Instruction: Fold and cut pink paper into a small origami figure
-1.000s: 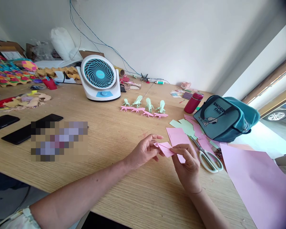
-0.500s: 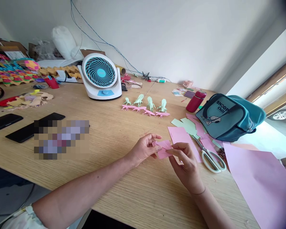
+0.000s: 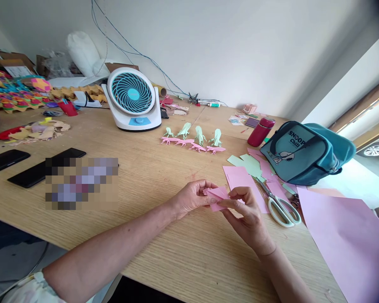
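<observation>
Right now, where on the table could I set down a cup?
Bare wood lies between the fan and the left hand, and between the right hand and the near edge. Crowded: right of the right hand, with paper, scissors and bag.

Daylight brightens the white plaster wall (image 3: 208, 50) and pale wooden tabletop (image 3: 139, 168); edges stretch, the upper-right corner darkens, and coarse pixelation masks one patch.

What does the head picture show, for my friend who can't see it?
Two hands, left and right, hold a small folded pink paper over a wooden table. Scissors lie at the right; a fan stands behind, left of green and pink paper figures.
</observation>
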Demonstrator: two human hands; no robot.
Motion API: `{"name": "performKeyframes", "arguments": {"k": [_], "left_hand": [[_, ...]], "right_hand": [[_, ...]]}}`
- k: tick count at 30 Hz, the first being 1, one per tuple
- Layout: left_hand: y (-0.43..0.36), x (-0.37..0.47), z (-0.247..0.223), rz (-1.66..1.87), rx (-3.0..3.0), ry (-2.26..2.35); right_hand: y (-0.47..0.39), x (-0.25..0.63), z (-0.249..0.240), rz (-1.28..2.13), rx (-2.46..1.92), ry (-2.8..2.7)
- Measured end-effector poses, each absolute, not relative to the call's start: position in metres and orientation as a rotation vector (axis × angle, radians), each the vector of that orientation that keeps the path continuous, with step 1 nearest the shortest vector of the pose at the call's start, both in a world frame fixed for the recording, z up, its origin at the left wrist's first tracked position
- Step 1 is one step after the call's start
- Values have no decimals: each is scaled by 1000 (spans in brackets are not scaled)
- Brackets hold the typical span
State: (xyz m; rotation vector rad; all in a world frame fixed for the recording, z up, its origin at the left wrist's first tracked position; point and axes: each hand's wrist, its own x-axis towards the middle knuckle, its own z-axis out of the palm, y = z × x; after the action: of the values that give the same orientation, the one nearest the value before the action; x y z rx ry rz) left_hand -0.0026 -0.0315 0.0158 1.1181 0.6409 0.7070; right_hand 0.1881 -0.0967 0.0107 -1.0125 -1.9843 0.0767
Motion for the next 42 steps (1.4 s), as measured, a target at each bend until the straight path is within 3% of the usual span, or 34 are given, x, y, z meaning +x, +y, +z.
{"name": "performKeyframes", "arguments": {"k": [16,42], "left_hand": [[-29,-1,10,734,1224,628],[-46,0,15,1002,1878,764]], "right_hand": [[-93,184,6,291,-1092,-1812],[-90,171,-12,760,-1162,-1381]]}}
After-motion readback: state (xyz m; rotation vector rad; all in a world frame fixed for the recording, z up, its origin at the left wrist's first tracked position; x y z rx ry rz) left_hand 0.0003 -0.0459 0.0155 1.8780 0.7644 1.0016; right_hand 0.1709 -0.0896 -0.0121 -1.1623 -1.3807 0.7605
